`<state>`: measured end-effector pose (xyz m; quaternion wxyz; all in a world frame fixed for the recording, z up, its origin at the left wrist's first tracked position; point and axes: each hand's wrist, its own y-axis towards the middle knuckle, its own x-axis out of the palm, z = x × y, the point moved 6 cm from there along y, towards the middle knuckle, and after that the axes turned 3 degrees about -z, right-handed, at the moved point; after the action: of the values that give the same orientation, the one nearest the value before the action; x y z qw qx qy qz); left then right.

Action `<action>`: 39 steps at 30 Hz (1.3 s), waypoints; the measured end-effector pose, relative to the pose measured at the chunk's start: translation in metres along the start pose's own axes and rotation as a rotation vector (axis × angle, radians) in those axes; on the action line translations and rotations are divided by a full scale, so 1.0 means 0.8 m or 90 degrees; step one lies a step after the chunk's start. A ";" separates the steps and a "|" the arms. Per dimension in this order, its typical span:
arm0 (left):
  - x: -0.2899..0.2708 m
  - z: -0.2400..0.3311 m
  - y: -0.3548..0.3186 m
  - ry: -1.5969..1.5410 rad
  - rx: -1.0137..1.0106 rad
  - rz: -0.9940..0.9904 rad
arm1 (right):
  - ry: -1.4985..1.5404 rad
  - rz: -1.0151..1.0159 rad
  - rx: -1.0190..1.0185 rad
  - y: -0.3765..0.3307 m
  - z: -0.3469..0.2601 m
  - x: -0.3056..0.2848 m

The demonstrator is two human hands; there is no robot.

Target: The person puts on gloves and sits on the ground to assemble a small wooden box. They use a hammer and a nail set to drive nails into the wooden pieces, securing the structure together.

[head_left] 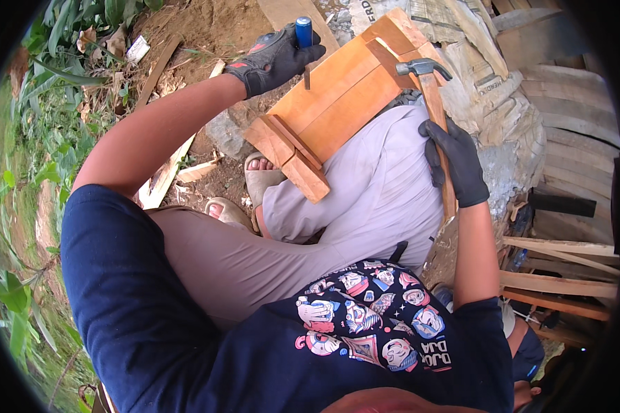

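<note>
My left hand (272, 60), in a black glove with red patches, is closed around a chisel. The chisel's blue handle (304, 32) sticks up above the fist, and its narrow metal blade (307, 78) points down at the wooden piece. My gloved right hand (459, 160) grips the wooden shaft of a claw hammer (432, 103), its metal head up beside the far right end of the work. Between the hands, an orange-brown wooden panel (344, 96) with thick blocks across both ends lies slanted against my bent leg. A notched block (287, 157) forms its near left end.
Bare soil with wood offcuts (162, 69) and a grey stone (227, 134) lies at the left, beside green plants (55, 41). Crumpled sacking (489, 103) covers the right side. Stacked planks (558, 282) stand farther right, with another person (527, 351) partly visible below.
</note>
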<state>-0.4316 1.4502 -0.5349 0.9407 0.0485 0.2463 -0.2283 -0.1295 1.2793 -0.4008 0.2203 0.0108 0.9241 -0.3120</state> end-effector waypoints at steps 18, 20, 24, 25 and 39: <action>0.016 0.001 0.010 0.018 0.039 -0.007 | 0.034 -0.015 -0.012 0.005 0.003 -0.002; 0.015 0.005 0.010 0.033 0.037 -0.004 | 0.032 -0.020 -0.010 0.005 0.002 -0.003; 0.010 0.015 0.008 0.076 0.011 -0.009 | 0.026 -0.009 -0.003 0.003 0.002 -0.003; 0.009 0.016 0.006 0.083 0.005 -0.010 | 0.024 -0.010 -0.004 0.003 0.002 -0.003; 0.019 0.029 -0.013 0.084 0.025 -0.077 | 0.043 -0.015 -0.015 0.002 0.001 -0.002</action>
<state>-0.4143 1.4302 -0.5222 0.9059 0.0668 0.3056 -0.2855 -0.1276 1.2803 -0.4014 0.1856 0.0079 0.9347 -0.3031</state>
